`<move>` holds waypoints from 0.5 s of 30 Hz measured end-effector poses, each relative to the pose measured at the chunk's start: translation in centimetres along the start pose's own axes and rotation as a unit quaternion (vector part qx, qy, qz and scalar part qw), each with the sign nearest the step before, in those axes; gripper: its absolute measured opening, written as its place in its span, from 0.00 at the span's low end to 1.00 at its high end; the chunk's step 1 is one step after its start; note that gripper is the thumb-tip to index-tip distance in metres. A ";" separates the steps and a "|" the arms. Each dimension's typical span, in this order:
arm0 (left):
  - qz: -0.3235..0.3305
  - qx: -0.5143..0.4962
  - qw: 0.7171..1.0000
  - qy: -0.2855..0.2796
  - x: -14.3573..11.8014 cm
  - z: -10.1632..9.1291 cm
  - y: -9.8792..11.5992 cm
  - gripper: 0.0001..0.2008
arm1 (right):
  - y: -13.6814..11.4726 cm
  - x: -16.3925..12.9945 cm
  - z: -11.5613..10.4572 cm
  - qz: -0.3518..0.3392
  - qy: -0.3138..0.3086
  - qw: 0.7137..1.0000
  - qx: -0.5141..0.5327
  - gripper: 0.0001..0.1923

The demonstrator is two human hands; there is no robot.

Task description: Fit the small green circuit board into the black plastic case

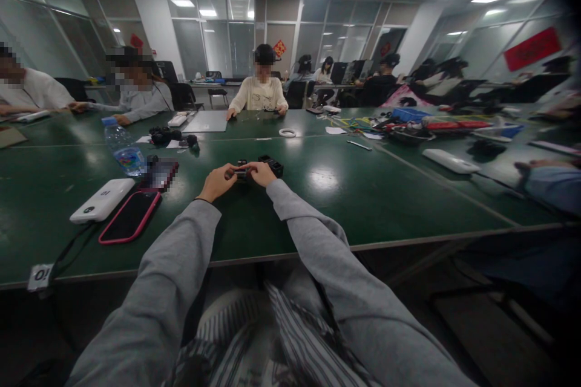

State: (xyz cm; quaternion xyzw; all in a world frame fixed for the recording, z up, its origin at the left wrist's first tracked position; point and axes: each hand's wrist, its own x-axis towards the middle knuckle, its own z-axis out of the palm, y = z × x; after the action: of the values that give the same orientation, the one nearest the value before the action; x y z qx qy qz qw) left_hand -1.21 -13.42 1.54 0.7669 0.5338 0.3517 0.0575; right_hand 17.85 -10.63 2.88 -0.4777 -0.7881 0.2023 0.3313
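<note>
Both my hands meet over the green table [345,193] in front of me. My left hand [216,182] and my right hand [262,173] together pinch a small black part [241,172] between their fingertips. Just beyond my right hand lies a black boxy piece [272,164] on the table. What the small part is exactly cannot be made out.
To my left lie a red-edged phone [131,217], a white power bank [102,199] with a cable, and a water bottle [122,150]. A tape roll [287,132] and a white bar [450,161] lie farther off. Other people sit around the table.
</note>
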 end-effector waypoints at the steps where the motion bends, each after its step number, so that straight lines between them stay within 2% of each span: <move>1: 0.001 -0.003 1.000 -0.001 0.0 0.0 -0.1 0.14 | 0.0 0.0 0.0 0.000 0.000 1.000 0.001 0.23; 10: -0.004 -0.019 1.000 -0.001 -0.1 -0.2 0.4 0.14 | 0.4 0.2 0.2 -0.008 -0.001 1.000 -0.013 0.25; 15: -0.006 -0.027 1.000 -0.002 -0.2 0.0 0.4 0.19 | 0.4 0.2 0.3 -0.012 0.001 1.000 -0.020 0.25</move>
State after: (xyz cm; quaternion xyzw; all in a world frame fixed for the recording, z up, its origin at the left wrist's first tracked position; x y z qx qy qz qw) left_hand -0.91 -13.75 1.59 0.7625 0.5286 0.3640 0.0819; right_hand 17.79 -10.27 2.50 -0.4755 -0.7971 0.1816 0.3249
